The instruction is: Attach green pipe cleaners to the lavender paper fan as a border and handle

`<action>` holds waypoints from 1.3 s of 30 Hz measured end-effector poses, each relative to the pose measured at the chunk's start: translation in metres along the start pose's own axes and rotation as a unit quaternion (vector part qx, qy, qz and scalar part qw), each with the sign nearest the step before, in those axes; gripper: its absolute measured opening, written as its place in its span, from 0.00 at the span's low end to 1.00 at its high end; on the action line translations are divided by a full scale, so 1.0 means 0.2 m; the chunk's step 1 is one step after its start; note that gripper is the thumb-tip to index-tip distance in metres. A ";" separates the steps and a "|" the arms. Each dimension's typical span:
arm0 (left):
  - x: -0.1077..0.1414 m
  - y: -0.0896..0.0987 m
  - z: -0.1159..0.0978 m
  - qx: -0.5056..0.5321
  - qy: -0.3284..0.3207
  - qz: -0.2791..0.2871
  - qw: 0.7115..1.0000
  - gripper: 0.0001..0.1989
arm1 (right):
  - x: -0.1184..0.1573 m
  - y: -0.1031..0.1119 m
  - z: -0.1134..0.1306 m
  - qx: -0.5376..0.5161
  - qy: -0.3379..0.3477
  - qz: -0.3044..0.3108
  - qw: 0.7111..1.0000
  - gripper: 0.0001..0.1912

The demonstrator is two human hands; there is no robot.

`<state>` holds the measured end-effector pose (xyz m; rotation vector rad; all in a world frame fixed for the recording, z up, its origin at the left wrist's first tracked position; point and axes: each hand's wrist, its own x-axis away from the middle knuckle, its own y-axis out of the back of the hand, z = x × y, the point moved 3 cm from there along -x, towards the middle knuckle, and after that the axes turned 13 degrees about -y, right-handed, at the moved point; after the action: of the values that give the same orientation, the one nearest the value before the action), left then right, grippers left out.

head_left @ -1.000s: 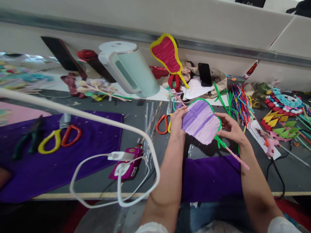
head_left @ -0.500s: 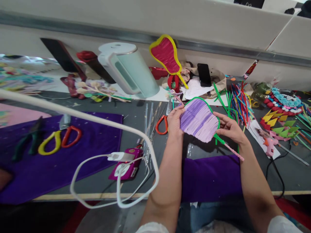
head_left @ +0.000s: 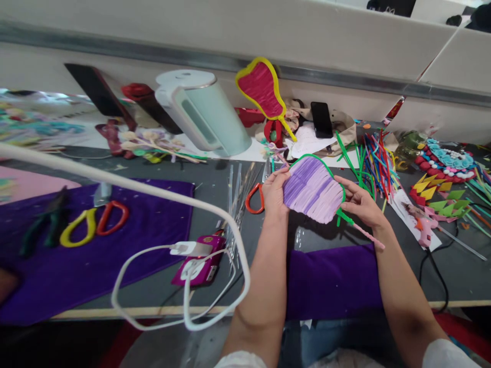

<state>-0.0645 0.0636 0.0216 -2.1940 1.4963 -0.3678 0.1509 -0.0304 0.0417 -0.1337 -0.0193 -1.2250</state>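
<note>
Between my two hands is a fan-shaped craft piece [head_left: 314, 189], filled with purple and lilac pipe-cleaner strips and edged partly in green. A thin pink stem [head_left: 368, 235] with green wrapped at its top sticks out toward the lower right. My left hand [head_left: 276, 190] pinches the left edge of the piece. On the opposite edge, by the green border, my right hand [head_left: 358, 200] grips with thumb and fingers. Below them lies a folded purple cloth [head_left: 333, 281]. Orange-handled scissors [head_left: 255, 198] rest beside my left wrist.
A pale green kettle [head_left: 215, 112] and a yellow-edged red fan [head_left: 264, 89] stand behind. Bundled pipe cleaners [head_left: 378, 161] and a pink glue gun [head_left: 425, 227] lie right. A white cable [head_left: 215, 207] loops across the left, near pliers [head_left: 49, 220] and a purple power strip [head_left: 201, 260].
Both hands keep hold of the craft piece, which has shifted only slightly to the left. The rest of the scene looks the same.
</note>
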 end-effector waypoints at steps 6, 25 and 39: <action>-0.01 0.01 -0.04 -0.027 -0.027 0.004 0.999 0.10 | 0.00 0.00 0.00 0.019 -0.018 0.011 1.000 0.38; 0.00 0.01 -0.09 -0.043 -0.058 0.023 0.997 0.08 | 0.03 -0.01 0.01 -0.099 -0.091 0.089 0.987 0.40; -0.01 0.01 -0.08 -0.024 -0.058 -0.016 0.998 0.07 | 0.00 -0.02 0.00 -0.047 -0.070 0.022 0.996 0.37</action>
<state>-0.0747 0.0611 0.0351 -2.2393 1.4232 -0.2137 0.1466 -0.0309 0.0422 -0.3009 -0.0793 -1.1718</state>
